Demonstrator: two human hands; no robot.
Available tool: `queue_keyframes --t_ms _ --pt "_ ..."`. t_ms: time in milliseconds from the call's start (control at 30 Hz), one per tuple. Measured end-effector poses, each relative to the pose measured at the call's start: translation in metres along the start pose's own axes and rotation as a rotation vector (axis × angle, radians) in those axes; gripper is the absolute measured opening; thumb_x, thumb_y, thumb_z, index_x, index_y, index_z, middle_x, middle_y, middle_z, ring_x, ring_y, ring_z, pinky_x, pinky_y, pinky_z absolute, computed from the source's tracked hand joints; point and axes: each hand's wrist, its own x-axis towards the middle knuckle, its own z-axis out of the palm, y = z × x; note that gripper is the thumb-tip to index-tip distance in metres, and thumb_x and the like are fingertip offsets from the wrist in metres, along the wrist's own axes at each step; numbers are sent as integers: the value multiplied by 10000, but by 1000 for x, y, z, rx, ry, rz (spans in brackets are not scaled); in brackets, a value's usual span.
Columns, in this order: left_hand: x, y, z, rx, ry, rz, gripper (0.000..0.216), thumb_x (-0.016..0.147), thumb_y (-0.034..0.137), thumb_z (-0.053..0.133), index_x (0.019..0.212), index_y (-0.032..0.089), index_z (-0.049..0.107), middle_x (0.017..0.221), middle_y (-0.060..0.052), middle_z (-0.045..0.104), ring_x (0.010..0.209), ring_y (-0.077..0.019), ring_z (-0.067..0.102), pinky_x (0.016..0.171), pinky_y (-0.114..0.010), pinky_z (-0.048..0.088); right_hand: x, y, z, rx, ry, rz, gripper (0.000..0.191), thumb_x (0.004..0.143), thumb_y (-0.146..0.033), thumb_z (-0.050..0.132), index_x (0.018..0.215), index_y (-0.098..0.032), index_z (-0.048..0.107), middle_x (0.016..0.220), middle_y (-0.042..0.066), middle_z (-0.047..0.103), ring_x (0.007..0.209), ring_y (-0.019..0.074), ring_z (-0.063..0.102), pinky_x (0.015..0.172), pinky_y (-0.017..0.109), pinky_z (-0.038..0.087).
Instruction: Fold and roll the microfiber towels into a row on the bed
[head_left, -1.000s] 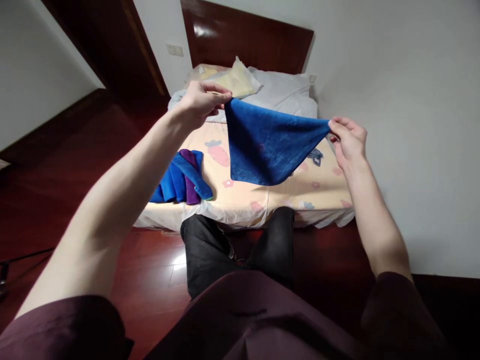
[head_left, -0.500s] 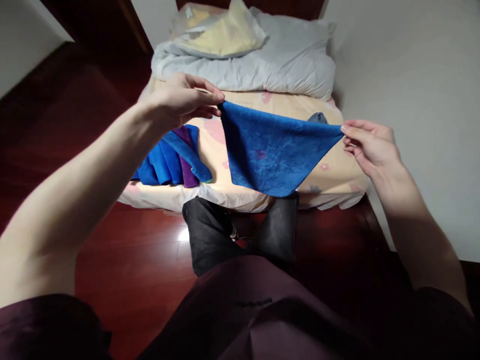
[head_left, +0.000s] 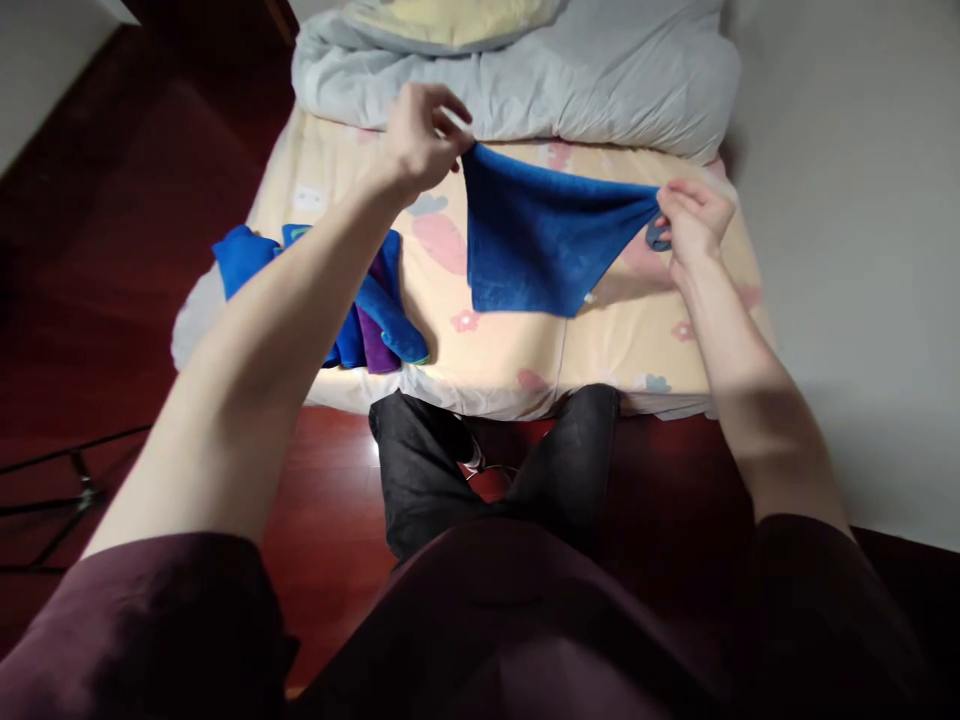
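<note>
A dark blue cloth (head_left: 536, 235) hangs stretched between my two hands above the bed (head_left: 510, 350). My left hand (head_left: 420, 135) pinches its upper left corner. My right hand (head_left: 694, 220) pinches its right corner. The lower edge of the cloth droops to just above the patterned sheet. A pile of blue and purple cloths (head_left: 360, 320) lies on the bed's near left part, under my left forearm.
A crumpled grey-white duvet (head_left: 570, 85) and a yellow pillow (head_left: 450, 15) fill the far end of the bed. A white wall runs along the right. Dark red wood floor lies to the left, with a black stand's legs (head_left: 67, 490). My legs touch the bed's near edge.
Both hands have carried the blue cloth forward and lower over the bed. My view has tipped further down, so the headboard is out of sight.
</note>
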Motion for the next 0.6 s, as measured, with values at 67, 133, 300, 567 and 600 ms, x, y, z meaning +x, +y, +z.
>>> queue_keyframes --t_ms 67,133,300,567,600 --pt "3 -4 -1 18 83 96 312 989 114 691 1301 114 699 1098 -46 787 948 -141 739 924 -292 565 3 4 3 -12 133 -52 154 1083 -265 747 1081 -269 593 881 -41 722 708 108 508 696 270 491" --pt "-6 -11 -3 10 123 192 297 1023 159 674 1317 122 687 1102 -24 759 1004 -147 735 896 -254 543 -6 11 6 -32 161 -102 204 1064 -343 774 1088 -302 576 928 -38 735 697 111 503 728 286 510" --pt "-80 -72 19 -37 118 -33 323 1008 327 797 1268 161 701 1091 -20 779 1048 -158 694 914 -263 539 -68 76 17 -47 103 -93 370 923 -491 878 1029 -251 617 917 -12 735 770 134 624 730 293 528" --pt "-217 -206 105 -34 -194 -424 480 867 289 824 1327 203 716 990 -51 820 755 -190 733 718 -260 556 -175 194 48 -165 -193 633 393 783 -258 958 939 -214 600 629 -47 630 482 103 521 431 200 374" --pt "-224 -211 111 -67 -203 -489 525 866 296 816 1365 201 682 1000 -56 820 735 -190 739 673 -253 552 -180 199 51 -143 -189 699 417 779 -234 962 961 -214 587 620 -58 617 458 94 499 409 193 348"
